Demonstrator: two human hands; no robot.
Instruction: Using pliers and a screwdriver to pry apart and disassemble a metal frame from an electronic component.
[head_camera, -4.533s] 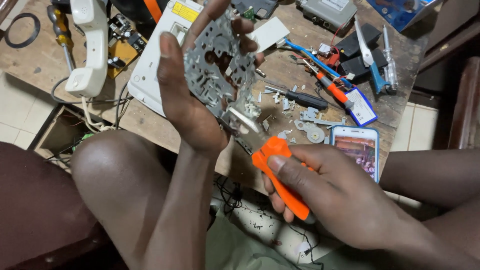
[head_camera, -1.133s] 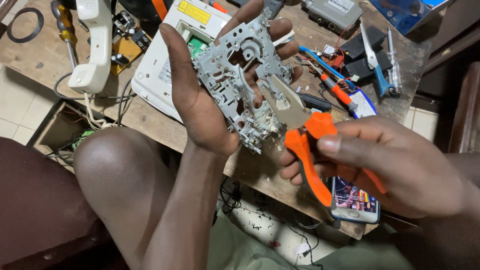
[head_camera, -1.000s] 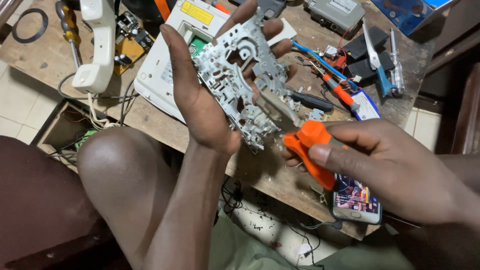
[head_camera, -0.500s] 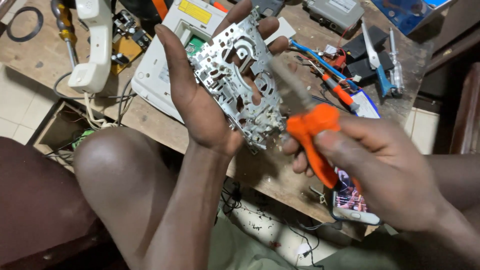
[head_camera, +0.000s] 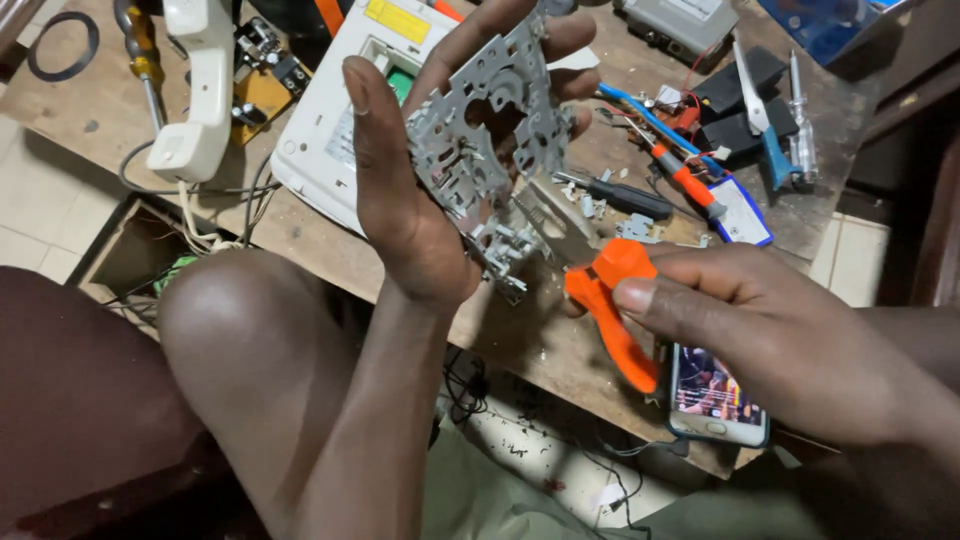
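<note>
The left hand (head_camera: 420, 190) grips one perforated metal chassis plate (head_camera: 490, 130), held upright above the wooden workbench (head_camera: 330, 250), thumb at its 9 o'clock edge and fingers behind its 2 o'clock edge. The plate looks thin, stiff and light, with sharp punched edges; hold it by the rim, clear of the small fittings at 6 o'clock. The right hand (head_camera: 780, 350) is closed around one pair of orange-handled pliers (head_camera: 610, 310), nose at the plate's 5 o'clock corner. At the right hand's 6 o'clock lies one smartphone (head_camera: 715, 400). At the plate's 9 o'clock: one white device housing (head_camera: 330, 120), one white handset (head_camera: 195, 90).

Orange-handled pliers (head_camera: 612, 300) tip moved from frame centre to lower edge.
</note>
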